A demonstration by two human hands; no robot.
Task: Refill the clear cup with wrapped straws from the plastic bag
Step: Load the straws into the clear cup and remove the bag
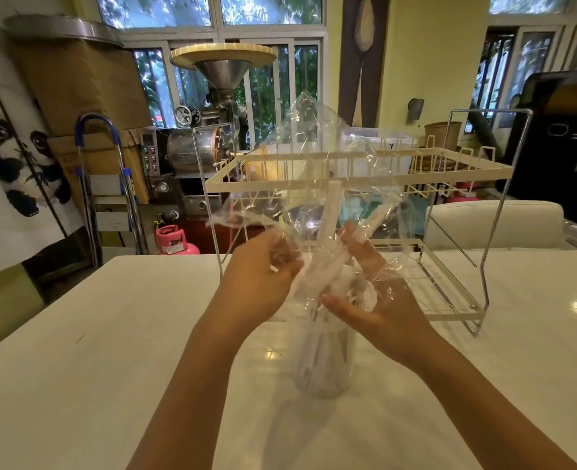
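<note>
A clear cup stands on the white table in front of me, with several wrapped straws inside it. Directly above it I hold a crumpled clear plastic bag that billows upward. White wrapped straws stick up inside the bag and run down between my hands towards the cup. My left hand pinches the bag's left side. My right hand wraps around the bag and the straw bundle just over the cup's mouth.
A cream and chrome wire dish rack stands on the table right behind the bag and my hands. A white chair back is beyond the table at right. Machinery, a pink gas cylinder and a step ladder stand at the back left.
</note>
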